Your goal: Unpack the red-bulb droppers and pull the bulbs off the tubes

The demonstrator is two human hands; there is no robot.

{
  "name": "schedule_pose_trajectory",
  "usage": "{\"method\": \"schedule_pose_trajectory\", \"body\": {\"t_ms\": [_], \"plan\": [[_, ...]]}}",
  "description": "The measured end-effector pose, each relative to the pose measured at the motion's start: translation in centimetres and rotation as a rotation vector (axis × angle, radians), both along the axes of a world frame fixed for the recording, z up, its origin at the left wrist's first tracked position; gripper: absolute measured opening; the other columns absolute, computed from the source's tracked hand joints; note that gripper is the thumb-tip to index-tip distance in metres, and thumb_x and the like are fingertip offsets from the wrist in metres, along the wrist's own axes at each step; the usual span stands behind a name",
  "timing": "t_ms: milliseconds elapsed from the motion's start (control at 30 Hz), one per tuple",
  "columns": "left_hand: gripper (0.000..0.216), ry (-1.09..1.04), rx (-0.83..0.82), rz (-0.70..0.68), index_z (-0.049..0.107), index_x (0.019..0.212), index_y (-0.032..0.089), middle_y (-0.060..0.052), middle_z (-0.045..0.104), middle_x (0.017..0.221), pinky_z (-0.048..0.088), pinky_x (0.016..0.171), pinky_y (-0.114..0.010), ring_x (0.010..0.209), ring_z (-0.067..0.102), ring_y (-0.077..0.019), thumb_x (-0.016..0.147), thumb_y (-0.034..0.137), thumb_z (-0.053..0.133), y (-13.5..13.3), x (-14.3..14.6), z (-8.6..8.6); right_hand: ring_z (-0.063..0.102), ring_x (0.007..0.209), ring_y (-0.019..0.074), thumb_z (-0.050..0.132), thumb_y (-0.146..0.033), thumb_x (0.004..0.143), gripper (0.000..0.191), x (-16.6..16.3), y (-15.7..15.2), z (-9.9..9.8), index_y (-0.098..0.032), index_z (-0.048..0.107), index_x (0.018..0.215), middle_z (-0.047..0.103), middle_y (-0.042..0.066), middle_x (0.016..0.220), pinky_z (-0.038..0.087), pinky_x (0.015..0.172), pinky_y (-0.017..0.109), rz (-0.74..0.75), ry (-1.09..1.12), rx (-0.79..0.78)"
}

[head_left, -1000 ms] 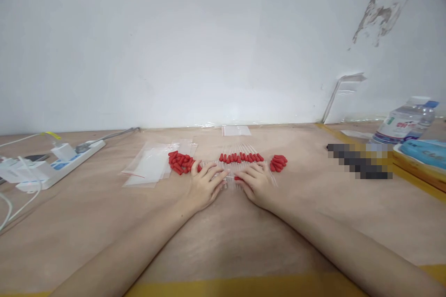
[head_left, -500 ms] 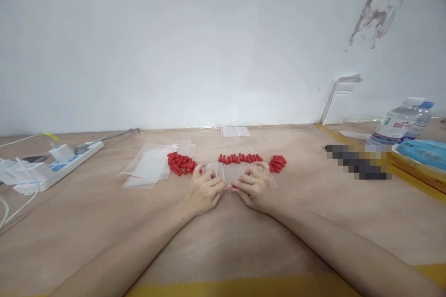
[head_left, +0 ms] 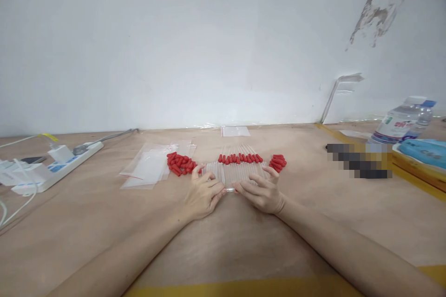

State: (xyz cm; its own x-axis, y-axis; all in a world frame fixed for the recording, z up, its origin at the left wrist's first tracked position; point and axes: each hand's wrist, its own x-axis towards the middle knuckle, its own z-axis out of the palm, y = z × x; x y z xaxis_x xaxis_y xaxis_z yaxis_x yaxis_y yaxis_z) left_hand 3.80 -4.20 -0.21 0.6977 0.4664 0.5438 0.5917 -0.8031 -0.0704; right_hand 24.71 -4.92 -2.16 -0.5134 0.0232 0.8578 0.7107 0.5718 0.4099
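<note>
1. The tubes lie flat on the table, side by side in one row, directly ahead of both hands and touching them.
2. Each tube's long axis runs away from the person, toward the wall. The row itself runs left to right.
3. The capped tubes lie just behind the row, red ends toward the person.
4. The left hand rests at the row's left end, fingers curled and partly spread, fingertips on the near tube ends. It grips nothing.
5. The right hand rests at the row's right end, fingers bent, thumb along the outer edge. It also encloses nothing; both hands bracket the row.
6. Both hands sit equally near the row.
7. Loose red caps lie just left of the row; a smaller cap pile lies just right.
8. Clear bags lie farther left; a power strip sits well apart at the left edge; a bottle stands far right.
</note>
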Motion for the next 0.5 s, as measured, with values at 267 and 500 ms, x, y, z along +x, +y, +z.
{"method": "schedule_pose_trajectory", "body": {"t_ms": [267,500], "plan": [[0.029,-0.179,-0.088,0.166,0.056,0.077,0.017,-0.002,0.055,0.069,0.035,0.079,-0.037,0.071,0.048,-0.0155,0.089,0.023,0.031,1.7,-2.3,-0.2,0.053,0.068,0.0098,0.059,-0.022,0.078,0.025,3.5,1.0,0.5,-0.032,0.061,0.101,0.064,-0.004,0.071,0.03,0.08,0.033,-0.129,0.178,-0.184],[0.041,-0.169,-0.114,0.188,0.042,0.123,0.016,-0.007,0.046,0.091,0.043,0.063,-0.025,0.075,0.05,-0.0142,0.084,0.012,0.031,3.2,-0.7,-0.6,0.052,0.073,0.0145,0.039,-0.025,0.084,0.032,7.2,4.0,1.1,-0.017,0.058,0.108,0.05,0.009,0.088,0.044,0.064,0.028,-0.193,0.542,-0.531]]}}
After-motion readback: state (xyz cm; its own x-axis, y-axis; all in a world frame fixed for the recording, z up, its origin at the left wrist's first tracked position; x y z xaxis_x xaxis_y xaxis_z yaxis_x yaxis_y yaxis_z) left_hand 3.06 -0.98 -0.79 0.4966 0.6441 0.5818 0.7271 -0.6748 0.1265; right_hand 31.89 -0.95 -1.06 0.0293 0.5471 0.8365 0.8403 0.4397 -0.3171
